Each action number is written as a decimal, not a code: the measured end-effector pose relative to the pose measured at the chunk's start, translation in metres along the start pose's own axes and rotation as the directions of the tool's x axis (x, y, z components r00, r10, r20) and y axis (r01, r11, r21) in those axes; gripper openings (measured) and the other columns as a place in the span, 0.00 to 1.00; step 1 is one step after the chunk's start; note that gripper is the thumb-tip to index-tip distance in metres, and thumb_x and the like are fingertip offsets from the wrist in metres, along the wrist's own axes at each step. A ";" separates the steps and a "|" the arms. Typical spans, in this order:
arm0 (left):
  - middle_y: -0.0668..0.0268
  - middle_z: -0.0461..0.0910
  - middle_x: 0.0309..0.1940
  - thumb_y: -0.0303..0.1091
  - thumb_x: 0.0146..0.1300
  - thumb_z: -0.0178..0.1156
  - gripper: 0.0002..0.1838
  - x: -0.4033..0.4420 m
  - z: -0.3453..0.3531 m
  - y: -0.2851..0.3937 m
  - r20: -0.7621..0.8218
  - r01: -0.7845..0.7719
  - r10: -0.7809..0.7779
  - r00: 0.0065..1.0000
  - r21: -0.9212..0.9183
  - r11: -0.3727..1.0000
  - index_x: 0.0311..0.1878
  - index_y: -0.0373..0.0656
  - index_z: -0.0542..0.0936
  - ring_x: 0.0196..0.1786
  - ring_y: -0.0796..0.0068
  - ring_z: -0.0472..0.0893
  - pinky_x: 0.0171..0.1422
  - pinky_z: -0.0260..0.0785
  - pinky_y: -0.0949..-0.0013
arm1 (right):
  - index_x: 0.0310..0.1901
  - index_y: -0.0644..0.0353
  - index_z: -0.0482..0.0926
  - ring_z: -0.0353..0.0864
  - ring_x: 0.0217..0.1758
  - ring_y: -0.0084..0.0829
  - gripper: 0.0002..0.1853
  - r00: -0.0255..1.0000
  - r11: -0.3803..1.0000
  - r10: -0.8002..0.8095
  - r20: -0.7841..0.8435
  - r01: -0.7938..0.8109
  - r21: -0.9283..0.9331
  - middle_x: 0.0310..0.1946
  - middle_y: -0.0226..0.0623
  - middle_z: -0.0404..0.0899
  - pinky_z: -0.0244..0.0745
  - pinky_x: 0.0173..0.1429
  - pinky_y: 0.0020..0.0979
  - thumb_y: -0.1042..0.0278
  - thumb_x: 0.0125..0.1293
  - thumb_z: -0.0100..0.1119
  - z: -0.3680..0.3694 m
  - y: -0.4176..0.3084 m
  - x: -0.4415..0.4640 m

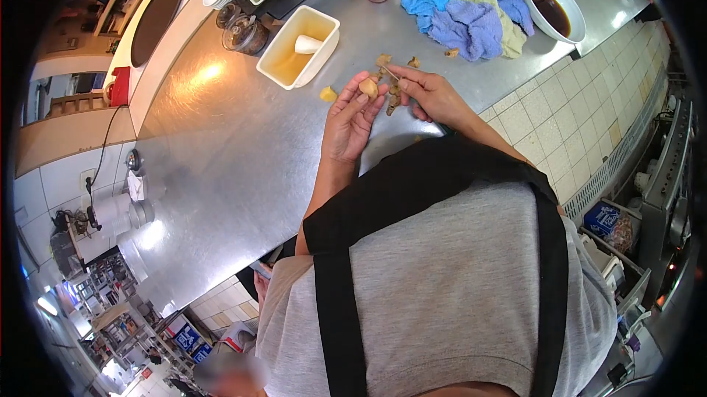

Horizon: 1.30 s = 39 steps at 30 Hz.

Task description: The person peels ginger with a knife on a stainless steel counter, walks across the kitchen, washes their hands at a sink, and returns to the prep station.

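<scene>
Steel shines on the table (236, 146), and over its far edge the person works close to the body. From where I stand, the left hand (352, 117) pinches a pale, ginger-like piece (369, 88) between thumb and fingertips, its other fingers loosely curled. The right hand (431, 95) is folded around something thin, probably a small blade (392, 74); its handle is hidden. To do this well, I'd say, keep the strokes short and shallow, turn the piece rather than the wrist, and hold the left thumb out of the edge's path.

Brown, knobbly bits (395, 99) lie right beneath the hands and could get underfoot, so to speak. A yellow piece (328, 93) sits just beside the left hand, near the white tub (325, 46) of yellowish liquid. Bunched cloths (471, 29) and a bowl (578, 27) of dark liquid crowd the right side.
</scene>
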<state>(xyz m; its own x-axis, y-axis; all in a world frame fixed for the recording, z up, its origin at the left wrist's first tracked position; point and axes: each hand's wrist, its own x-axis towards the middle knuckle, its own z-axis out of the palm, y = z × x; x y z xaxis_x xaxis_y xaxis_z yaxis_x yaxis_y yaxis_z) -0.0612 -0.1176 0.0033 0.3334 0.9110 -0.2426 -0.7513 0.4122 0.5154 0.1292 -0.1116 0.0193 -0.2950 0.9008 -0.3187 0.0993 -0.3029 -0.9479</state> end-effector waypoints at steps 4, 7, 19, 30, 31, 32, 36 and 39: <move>0.58 0.77 0.44 0.22 0.62 0.54 0.16 0.003 -0.008 -0.001 -0.047 -0.029 0.028 0.998 -0.022 0.999 0.54 0.34 0.70 0.47 0.65 0.80 0.55 0.75 0.70 | 0.61 0.49 0.69 0.73 0.23 0.22 0.20 0.992 0.981 -0.117 0.047 0.122 -0.154 0.25 0.31 0.75 0.69 0.29 0.24 0.67 0.68 0.48 0.005 -0.008 -0.004; 0.60 0.78 0.40 0.23 0.62 0.56 0.15 0.004 -0.007 -0.005 -0.135 -0.077 0.077 0.988 0.008 0.997 0.52 0.35 0.72 0.43 0.69 0.80 0.53 0.76 0.71 | 0.61 0.50 0.69 0.77 0.29 0.25 0.21 0.985 0.947 -0.156 0.069 0.169 -0.273 0.26 0.35 0.77 0.72 0.37 0.27 0.67 0.66 0.51 0.012 -0.016 -0.010; 0.61 0.77 0.40 0.23 0.60 0.58 0.12 0.002 0.005 -0.007 -0.120 -0.121 0.147 0.982 0.205 0.971 0.47 0.34 0.74 0.43 0.73 0.79 0.51 0.76 0.70 | 0.59 0.49 0.70 0.74 0.28 0.23 0.20 0.980 0.964 -0.194 0.037 0.197 -0.178 0.26 0.34 0.76 0.72 0.35 0.26 0.69 0.65 0.52 0.014 -0.009 -0.008; 0.59 0.79 0.41 0.25 0.61 0.58 0.12 -0.002 0.010 -0.009 -0.079 -0.052 0.086 0.993 0.357 0.933 0.48 0.33 0.75 0.41 0.72 0.80 0.50 0.74 0.70 | 0.51 0.53 0.67 0.61 0.13 0.16 0.11 0.987 0.967 -0.017 0.161 -0.025 0.255 0.24 0.29 0.68 0.53 0.14 0.19 0.68 0.69 0.48 0.009 -0.001 -0.001; 0.59 0.79 0.41 0.25 0.62 0.57 0.13 -0.002 0.011 -0.009 -0.085 -0.044 0.077 0.993 0.333 0.942 0.49 0.33 0.75 0.42 0.71 0.80 0.51 0.74 0.70 | 0.50 0.54 0.67 0.62 0.13 0.16 0.10 0.985 0.955 -0.012 0.173 -0.040 0.293 0.24 0.29 0.68 0.53 0.13 0.20 0.67 0.69 0.48 0.008 -0.001 -0.001; 0.59 0.79 0.41 0.25 0.61 0.57 0.13 -0.002 0.010 -0.007 -0.086 -0.002 0.030 0.996 0.306 0.952 0.49 0.33 0.75 0.42 0.71 0.80 0.51 0.74 0.70 | 0.50 0.54 0.67 0.62 0.12 0.17 0.10 0.983 0.942 -0.009 0.185 -0.054 0.330 0.24 0.29 0.69 0.54 0.13 0.20 0.67 0.69 0.47 0.007 0.000 0.000; 0.60 0.79 0.42 0.25 0.61 0.58 0.14 -0.005 0.009 0.000 -0.105 0.093 -0.059 0.993 0.355 0.930 0.51 0.33 0.75 0.41 0.72 0.80 0.49 0.74 0.72 | 0.53 0.55 0.67 0.66 0.12 0.18 0.13 0.997 0.939 0.036 0.065 -0.056 0.339 0.24 0.31 0.72 0.58 0.13 0.21 0.66 0.69 0.46 -0.003 0.008 0.003; 0.62 0.80 0.40 0.27 0.59 0.60 0.14 -0.014 0.004 0.008 -0.099 0.009 0.090 0.991 0.722 0.692 0.49 0.37 0.77 0.39 0.73 0.80 0.45 0.73 0.72 | 0.59 0.55 0.67 0.68 0.13 0.18 0.17 0.999 0.992 0.052 0.005 -0.053 0.116 0.24 0.31 0.74 0.62 0.14 0.21 0.65 0.70 0.45 -0.010 0.000 0.002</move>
<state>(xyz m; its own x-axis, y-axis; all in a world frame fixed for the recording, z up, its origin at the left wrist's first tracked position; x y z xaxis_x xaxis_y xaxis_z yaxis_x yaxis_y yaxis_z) -0.0700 -0.1272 0.0139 0.2060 0.9390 -0.2754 -0.1052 0.3010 0.9478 0.1381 -0.1069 0.0191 -0.2944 0.8821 -0.3678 0.0038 -0.3838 -0.9234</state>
